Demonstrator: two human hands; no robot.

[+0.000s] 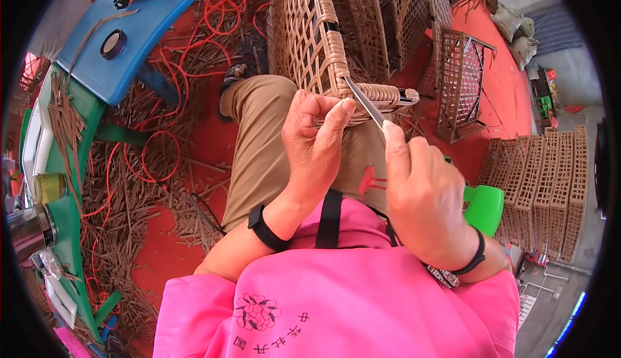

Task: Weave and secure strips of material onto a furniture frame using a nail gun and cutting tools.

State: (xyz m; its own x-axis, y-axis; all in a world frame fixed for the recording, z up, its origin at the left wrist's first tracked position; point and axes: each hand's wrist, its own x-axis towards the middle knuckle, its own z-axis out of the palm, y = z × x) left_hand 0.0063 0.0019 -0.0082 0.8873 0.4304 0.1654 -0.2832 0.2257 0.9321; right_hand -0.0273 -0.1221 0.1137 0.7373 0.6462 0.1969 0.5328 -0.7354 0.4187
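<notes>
A tan woven wicker frame stands upright over my lap, its wrapped corner and short lower rail toward me. My right hand is closed around a slim metal tool with a narrow tapering blade; the fist hides its handle. The blade's tip touches the wrapped corner. Beside that corner, my left hand has its fingers curled and its thumb bent toward the forefinger in a pinch. Whatever lies between those fingertips, if anything, is hidden. Both wrists wear dark bands.
More wicker frames stand in rows at the right and far side. Cut brown strips litter the red floor at left, with a coiled orange air hose. A blue stool carries orange-black tools and a tape roll. Something bright green sits by my right arm.
</notes>
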